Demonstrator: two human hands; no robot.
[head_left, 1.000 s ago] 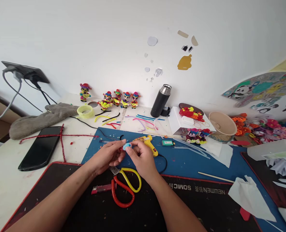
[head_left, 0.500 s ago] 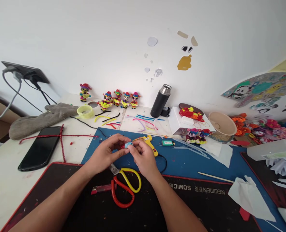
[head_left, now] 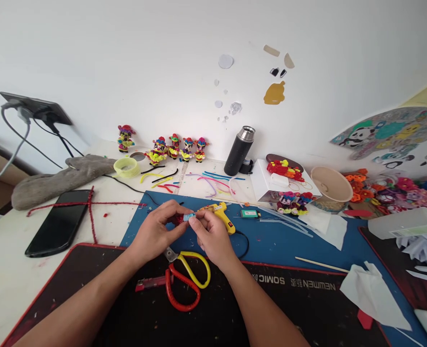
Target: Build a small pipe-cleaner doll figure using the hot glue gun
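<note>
Between my two hands is a small fuzzy piece of light blue and red pipe cleaner (head_left: 188, 217), its ends partly covered by my fingers. My left hand (head_left: 160, 225) pinches the red side from the left. My right hand (head_left: 212, 232) is closed on the blue side, thumb on top. Just beyond my right hand lies a yellow glue gun (head_left: 223, 215) on the blue mat (head_left: 271, 241). Below the hands rest scissors (head_left: 187, 284) with one red and one yellow handle, beside a red utility knife (head_left: 151, 283).
Several pipe cleaner figures (head_left: 160, 150) stand along the wall, left of a black thermos (head_left: 239, 150). A phone (head_left: 59, 224) lies at left under crossed red pipe cleaners (head_left: 90, 205). Clear glue sticks (head_left: 287, 220), a wooden stick (head_left: 321, 264) and tissue (head_left: 374, 299) are at right.
Both hands stay in nearly the same place. My fingers have shifted slightly on the blue and red piece, which now shows a little differently. The camera view has moved a touch.
</note>
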